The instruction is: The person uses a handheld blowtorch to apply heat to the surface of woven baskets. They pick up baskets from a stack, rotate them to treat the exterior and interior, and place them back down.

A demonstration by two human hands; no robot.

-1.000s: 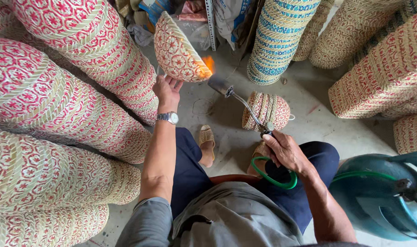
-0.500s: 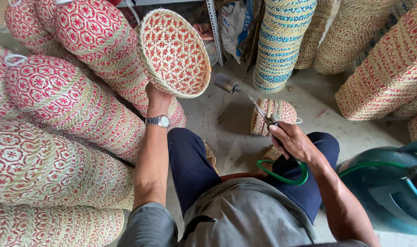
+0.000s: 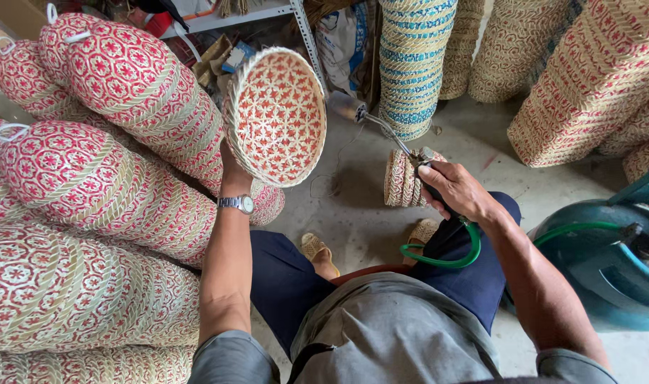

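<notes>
My left hand [image 3: 233,171] holds up a round woven basket [image 3: 276,114] with a red and cream star pattern, its open inside facing me. A silver watch sits on that wrist. My right hand [image 3: 452,188] grips the handle of a gas torch [image 3: 381,128], whose thin metal tube points up and left toward the basket; no flame shows at its tip. A green hose [image 3: 445,252] runs from the handle to a blue-green gas cylinder [image 3: 609,263] at my right.
Long stacks of nested red-patterned baskets [image 3: 90,192] lie on the left. Upright basket stacks [image 3: 410,64] stand at the back and right [image 3: 595,85]. A small pile of baskets [image 3: 403,178] sits on the concrete floor beyond my knees. A metal shelf stands at the back.
The flame seen at the torch tip one second ago is gone. My left hand has turned the basket so its inside faces me. The torch tip has moved away from the basket.
</notes>
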